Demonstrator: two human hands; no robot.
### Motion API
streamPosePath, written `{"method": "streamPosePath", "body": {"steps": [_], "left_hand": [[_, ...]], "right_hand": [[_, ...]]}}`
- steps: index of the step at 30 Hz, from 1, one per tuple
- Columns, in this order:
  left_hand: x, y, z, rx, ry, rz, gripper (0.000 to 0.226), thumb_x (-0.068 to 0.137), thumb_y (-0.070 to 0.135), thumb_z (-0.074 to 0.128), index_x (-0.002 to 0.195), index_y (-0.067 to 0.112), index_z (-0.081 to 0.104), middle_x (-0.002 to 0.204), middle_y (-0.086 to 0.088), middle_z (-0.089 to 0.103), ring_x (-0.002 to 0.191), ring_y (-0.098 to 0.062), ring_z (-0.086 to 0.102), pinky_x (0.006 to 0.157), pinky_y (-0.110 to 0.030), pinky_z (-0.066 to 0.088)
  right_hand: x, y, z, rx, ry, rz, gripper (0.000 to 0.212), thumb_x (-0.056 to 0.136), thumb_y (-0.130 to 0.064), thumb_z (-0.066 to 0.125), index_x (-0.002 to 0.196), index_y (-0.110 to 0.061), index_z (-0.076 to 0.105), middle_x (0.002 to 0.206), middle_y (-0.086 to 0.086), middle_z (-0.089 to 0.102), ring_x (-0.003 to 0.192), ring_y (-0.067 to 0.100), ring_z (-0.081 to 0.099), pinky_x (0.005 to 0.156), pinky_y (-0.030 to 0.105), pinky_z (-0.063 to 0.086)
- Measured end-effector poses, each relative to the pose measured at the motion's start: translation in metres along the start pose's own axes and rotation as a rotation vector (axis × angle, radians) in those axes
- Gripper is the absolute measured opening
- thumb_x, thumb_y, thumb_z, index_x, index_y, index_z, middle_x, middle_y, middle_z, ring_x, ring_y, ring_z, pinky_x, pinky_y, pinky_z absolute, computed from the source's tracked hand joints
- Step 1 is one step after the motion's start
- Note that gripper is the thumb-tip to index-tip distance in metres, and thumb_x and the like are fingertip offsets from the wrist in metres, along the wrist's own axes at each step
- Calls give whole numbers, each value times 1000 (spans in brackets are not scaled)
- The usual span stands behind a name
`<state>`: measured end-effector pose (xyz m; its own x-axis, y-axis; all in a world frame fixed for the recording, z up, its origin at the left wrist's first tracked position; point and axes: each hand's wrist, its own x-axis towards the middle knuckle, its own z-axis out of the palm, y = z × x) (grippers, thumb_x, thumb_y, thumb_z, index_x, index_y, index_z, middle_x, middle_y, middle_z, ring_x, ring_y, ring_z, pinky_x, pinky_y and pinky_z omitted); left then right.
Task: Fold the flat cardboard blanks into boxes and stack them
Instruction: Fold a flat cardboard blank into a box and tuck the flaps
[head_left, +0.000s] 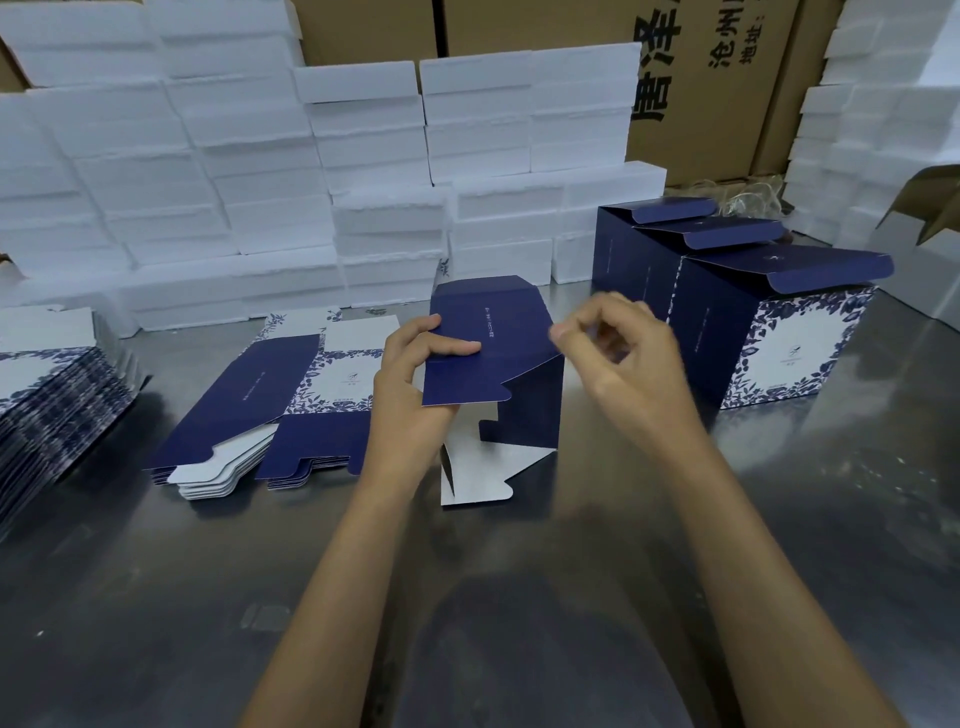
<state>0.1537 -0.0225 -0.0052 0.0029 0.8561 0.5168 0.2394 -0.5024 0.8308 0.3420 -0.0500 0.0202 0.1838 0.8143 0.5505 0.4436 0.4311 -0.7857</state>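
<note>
My left hand (410, 395) grips a half-opened navy cardboard blank (498, 343) at its left edge, thumb on the top panel. The blank stands on the steel table with its white bottom flaps (483, 467) hanging loose toward me. My right hand (623, 348) hovers just right of the blank, blurred, fingers curled and holding nothing that I can see. A pile of flat blanks (260, 405) lies left of my left hand. Three folded navy boxes with floral sides (769, 332) stand at the right, lids open.
A second, taller stack of flat blanks (57, 395) sits at the far left edge. White foam boxes (311, 182) are piled along the back, with brown cartons (717, 83) behind them. The steel table (519, 597) stretches toward me.
</note>
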Motion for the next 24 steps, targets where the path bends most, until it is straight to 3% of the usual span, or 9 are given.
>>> {"method": "streamPosePath", "body": {"steps": [1, 4, 7, 9, 12, 15, 19, 21, 24], "left_hand": [[-1, 0, 1, 0, 0, 11, 38, 78, -9, 77, 98, 22, 71, 138, -3, 51, 117, 15, 49, 100, -11, 38], [0, -1, 0, 20, -47, 30, 38, 78, -5, 77, 105, 21, 69, 140, -1, 48, 126, 11, 44, 105, -15, 39], [-1, -2, -5, 53, -220, -31, 62, 71, 6, 88, 123, 25, 61, 149, 11, 35, 140, 3, 33, 102, -15, 41], [-2, -2, -9, 73, -298, -86, 77, 67, 15, 91, 133, 33, 54, 154, 20, 25, 142, 6, 29, 91, -4, 41], [-2, 0, -16, 57, -360, -128, 84, 67, 22, 92, 136, 44, 49, 156, 30, 18, 139, 14, 27, 85, -3, 43], [-3, 3, -16, -24, -324, -143, 67, 72, 21, 88, 128, 44, 59, 153, 31, 27, 132, 18, 35, 85, -6, 46], [-4, 5, -4, -75, -89, -134, 29, 83, 17, 79, 108, 30, 73, 142, 22, 47, 123, 17, 45, 89, 0, 34], [-6, 6, 1, -59, -38, -120, 22, 85, 15, 77, 104, 24, 74, 142, 14, 48, 128, 12, 43, 91, -1, 35], [-8, 9, 4, -67, -13, -109, 18, 85, 14, 77, 102, 22, 75, 143, 8, 48, 133, 5, 42, 88, 2, 35]], "right_hand": [[-3, -4, 4, -8, -29, -8, 7, 91, -21, 72, 89, -16, 69, 92, -16, 62, 99, 7, 50, 85, 16, 37], [-8, -2, 15, -85, -194, -7, 29, 88, -29, 76, 117, -26, 68, 129, -19, 57, 128, -3, 37, 106, 8, 26], [-10, 5, 17, -64, -222, 32, 35, 88, -27, 77, 122, -27, 68, 138, -17, 54, 137, -1, 31, 113, 14, 23], [-9, 10, 16, -34, -217, 56, 36, 87, -27, 78, 122, -30, 68, 139, -19, 52, 138, -1, 32, 112, 14, 24], [-10, 14, 19, -21, -205, 60, 37, 85, -26, 80, 120, -31, 68, 139, -21, 51, 138, 2, 35, 112, 18, 26], [-12, 16, 26, -19, -139, 34, 34, 85, -22, 80, 116, -29, 70, 137, -18, 54, 135, 6, 39, 110, 19, 29], [-11, 14, 28, 81, -113, 56, 29, 84, -17, 81, 106, -32, 71, 136, -11, 56, 136, 15, 45, 114, 29, 34], [-11, 11, 27, 88, -131, 66, 29, 84, -17, 81, 103, -36, 71, 137, -10, 56, 137, 16, 44, 113, 17, 29], [-9, 8, 26, 59, -145, 71, 26, 86, -18, 80, 102, -38, 72, 137, -11, 54, 137, 15, 41, 94, -6, 19]]}}
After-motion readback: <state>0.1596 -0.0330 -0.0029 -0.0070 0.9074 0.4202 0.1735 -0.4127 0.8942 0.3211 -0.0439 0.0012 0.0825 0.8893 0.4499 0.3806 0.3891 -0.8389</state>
